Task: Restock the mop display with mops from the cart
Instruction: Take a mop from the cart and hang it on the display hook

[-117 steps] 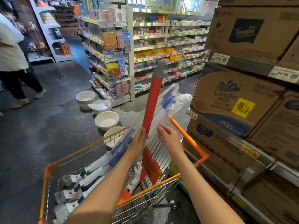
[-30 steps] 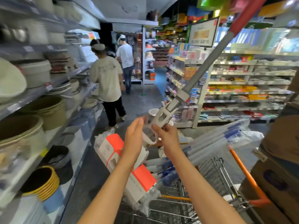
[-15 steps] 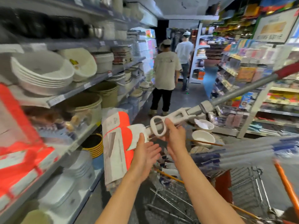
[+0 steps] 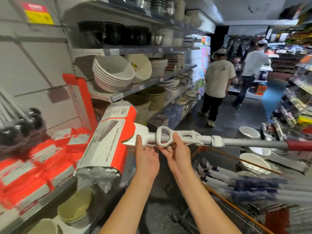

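Note:
I hold a mop [image 4: 185, 139] level across the aisle. Its head, in an orange and white cardboard sleeve [image 4: 108, 141], points left toward the mop display [image 4: 42, 162], a shelf stacked with the same orange packs. The grey shaft runs right to a red grip [image 4: 300, 146]. My right hand [image 4: 177, 151] grips the shaft at the white ring, thumb over the top. My left hand [image 4: 146, 157] supports the white neck from below with fairly straight fingers. The cart [image 4: 236, 210] at lower right holds several blue and white mops [image 4: 244, 186] in plastic.
Shelves of stacked basins [image 4: 111, 76] and buckets [image 4: 155, 98] run along the left. Woven bowls [image 4: 74, 206] sit on the low shelf. White basins [image 4: 253, 162] stand on the floor to the right. Two people [image 4: 217, 81] stand further down the aisle.
I turned left toward the display and swung the mop from upright down to level, head toward the shelf. My left hand came back up under the neck.

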